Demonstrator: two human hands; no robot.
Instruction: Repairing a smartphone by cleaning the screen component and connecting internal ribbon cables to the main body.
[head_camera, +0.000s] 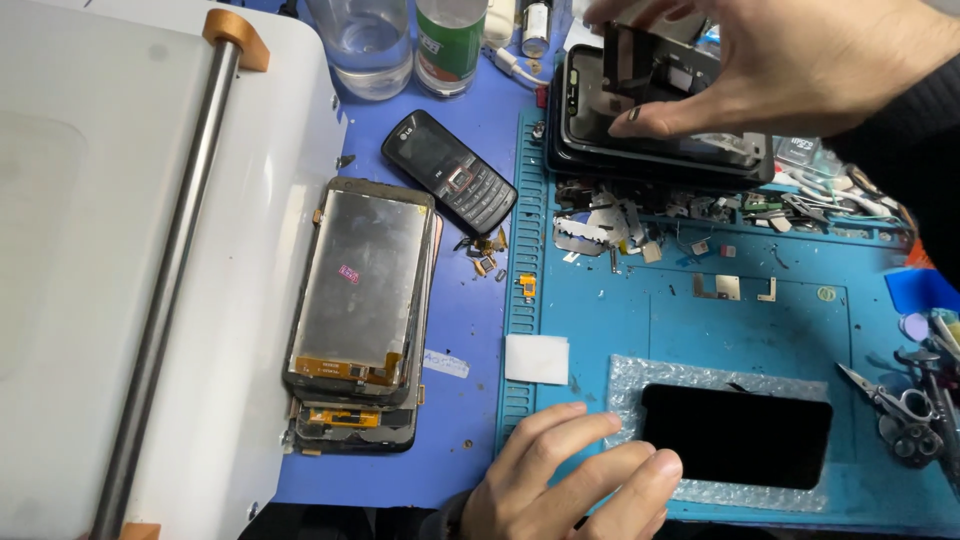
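Right hand (790, 70) pinching small dark part (630, 60) above stack of phone frames (660, 150); part lifted, not set down; left hand (570, 480) relaxed, flat on blue mat (700, 320), holding nothing; black screen (735, 435) on bubble wrap (640, 375) just right of it, untouched.

A blue bench (470, 300) is carrying a teal work mat (700, 330), a white machine (100, 250), a stack of phone screens (360, 300) and a black keypad phone (450, 172). On the mat, a black screen (735, 435) is lying on bubble wrap (640, 375), with metal scraps (620, 225) scattered above.
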